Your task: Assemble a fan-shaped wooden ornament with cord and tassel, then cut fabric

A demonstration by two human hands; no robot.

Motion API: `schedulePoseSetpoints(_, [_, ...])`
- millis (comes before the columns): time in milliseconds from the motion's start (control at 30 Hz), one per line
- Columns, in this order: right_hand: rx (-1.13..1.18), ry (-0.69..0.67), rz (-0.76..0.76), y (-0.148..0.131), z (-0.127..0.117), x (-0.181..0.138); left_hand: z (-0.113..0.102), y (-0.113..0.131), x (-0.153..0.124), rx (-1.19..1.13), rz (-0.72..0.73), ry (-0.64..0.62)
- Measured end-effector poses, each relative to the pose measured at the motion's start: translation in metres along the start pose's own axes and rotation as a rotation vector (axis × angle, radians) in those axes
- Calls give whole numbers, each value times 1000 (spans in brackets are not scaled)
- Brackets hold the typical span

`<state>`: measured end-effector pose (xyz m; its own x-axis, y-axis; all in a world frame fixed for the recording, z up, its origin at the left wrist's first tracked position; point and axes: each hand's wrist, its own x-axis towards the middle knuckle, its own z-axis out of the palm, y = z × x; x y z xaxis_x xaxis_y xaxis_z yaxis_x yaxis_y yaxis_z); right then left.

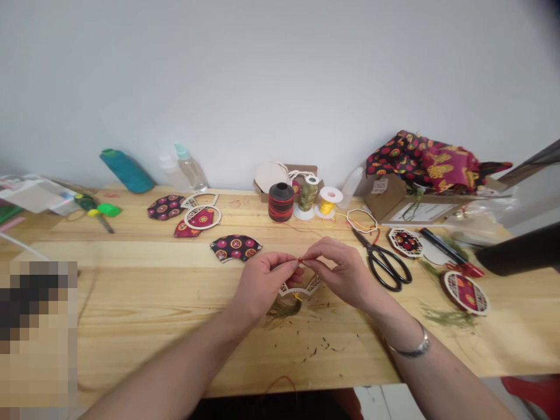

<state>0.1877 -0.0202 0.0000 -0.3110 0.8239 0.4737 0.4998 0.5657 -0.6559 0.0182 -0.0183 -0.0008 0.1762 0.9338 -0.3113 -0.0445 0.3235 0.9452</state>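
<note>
My left hand and my right hand meet over the middle of the wooden table. Both pinch a thin red thread between thumb and fingertips, fingers closed. Just beneath them lies a fan-shaped wooden ornament with an olive tassel trailing toward me. A silver bracelet sits on my right wrist.
Black scissors lie right of my hands. Thread spools stand behind, with patterned fabric pieces and framed ornaments around. A cardboard box with fabric is at back right, a teal cone at back left.
</note>
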Motion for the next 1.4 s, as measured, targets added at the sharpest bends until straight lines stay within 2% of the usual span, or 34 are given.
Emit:
schedulePoseSetpoints(300, [-13, -13, -16, 0, -2, 0, -4, -6, 1, -27, 14, -44])
schedulePoseSetpoints(633, [-22, -41, -20, -1, -1, 0, -2, -2, 0, 24, 21, -5])
schedulePoseSetpoints(700, [-9, -35, 12, -1, -1, 0, -2, -1, 0, 28, 25, 13])
schedulePoseSetpoints(800, [54, -13, 142, -1, 0, 0, -1, 1, 0, 18, 31, 45])
schedulePoseSetpoints(867, [97, -37, 221, -1, 0, 0, -1, 1, 0, 8, 36, 51])
schedulePoseSetpoints(967, [115, -102, 258, -2, -1, 0, -1, -1, -1, 21, 43, 42])
schedulePoseSetpoints(1200, [56, -110, 220, -6, -1, 2, -5, -5, 0, 87, 46, -10])
schedulePoseSetpoints(1400, [5, -126, 203, -5, -3, 3, -7, -3, 5, 109, -8, -54])
